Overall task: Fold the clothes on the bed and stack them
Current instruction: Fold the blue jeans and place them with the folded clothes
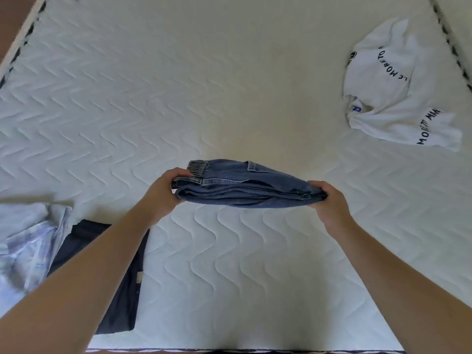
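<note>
A folded pair of blue jeans (245, 186) hangs above the middle of the white quilted bed (178, 85). My left hand (163, 192) grips its left end by the waistband, and my right hand (329, 200) grips its right end. A dark navy folded garment (122, 290) lies flat at the near left, partly hidden by my left forearm. Beside it sits a crumpled light blue and white garment (28, 241). A white T-shirt with dark lettering (398, 90) lies unfolded at the far right.
The bed's patterned edge band (18, 49) runs along the far left and another along the far right (452, 44). The near edge of the mattress (242, 350) sits at the bottom of the view.
</note>
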Demonstrator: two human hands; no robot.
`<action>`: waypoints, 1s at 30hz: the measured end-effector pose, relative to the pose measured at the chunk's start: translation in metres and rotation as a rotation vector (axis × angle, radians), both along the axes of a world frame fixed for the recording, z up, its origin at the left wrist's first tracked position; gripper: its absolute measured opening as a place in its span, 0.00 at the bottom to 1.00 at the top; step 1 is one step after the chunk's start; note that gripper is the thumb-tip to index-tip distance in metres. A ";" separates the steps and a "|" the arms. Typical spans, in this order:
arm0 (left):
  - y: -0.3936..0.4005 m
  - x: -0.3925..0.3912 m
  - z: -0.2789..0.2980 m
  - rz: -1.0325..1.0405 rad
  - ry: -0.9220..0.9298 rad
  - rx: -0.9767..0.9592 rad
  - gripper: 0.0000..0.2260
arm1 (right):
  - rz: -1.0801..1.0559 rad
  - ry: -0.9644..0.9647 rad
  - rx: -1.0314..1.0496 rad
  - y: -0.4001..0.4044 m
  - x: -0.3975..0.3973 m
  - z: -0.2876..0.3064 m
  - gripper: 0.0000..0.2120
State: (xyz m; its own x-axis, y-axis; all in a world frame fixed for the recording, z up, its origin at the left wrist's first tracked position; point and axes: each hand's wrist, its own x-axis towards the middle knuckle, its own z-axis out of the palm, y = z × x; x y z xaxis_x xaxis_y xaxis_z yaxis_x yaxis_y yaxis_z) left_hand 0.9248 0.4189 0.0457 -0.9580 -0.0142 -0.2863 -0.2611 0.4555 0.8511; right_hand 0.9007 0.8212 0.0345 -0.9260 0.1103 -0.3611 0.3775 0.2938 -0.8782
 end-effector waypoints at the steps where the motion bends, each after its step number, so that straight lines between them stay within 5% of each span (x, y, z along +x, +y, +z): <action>1: 0.006 0.007 -0.014 0.005 0.013 -0.042 0.25 | -0.014 0.003 0.016 0.002 0.007 -0.012 0.18; 7: 0.031 0.081 -0.076 -0.063 0.247 -0.235 0.21 | 0.005 -0.004 0.107 0.015 0.073 -0.063 0.17; 16: 0.053 0.157 -0.106 -0.128 0.042 -0.316 0.24 | 0.085 -0.096 0.243 0.032 0.133 -0.096 0.27; 22: 0.053 0.185 -0.121 -0.249 -0.040 -0.351 0.25 | 0.113 -0.287 0.336 0.039 0.137 -0.110 0.19; 26: 0.059 0.186 -0.122 -0.047 -0.024 -0.300 0.18 | -0.018 -0.313 0.275 0.039 0.128 -0.109 0.10; 30: 0.069 0.153 -0.123 0.235 -0.230 -0.193 0.27 | -0.006 -0.363 0.204 0.032 0.107 -0.112 0.28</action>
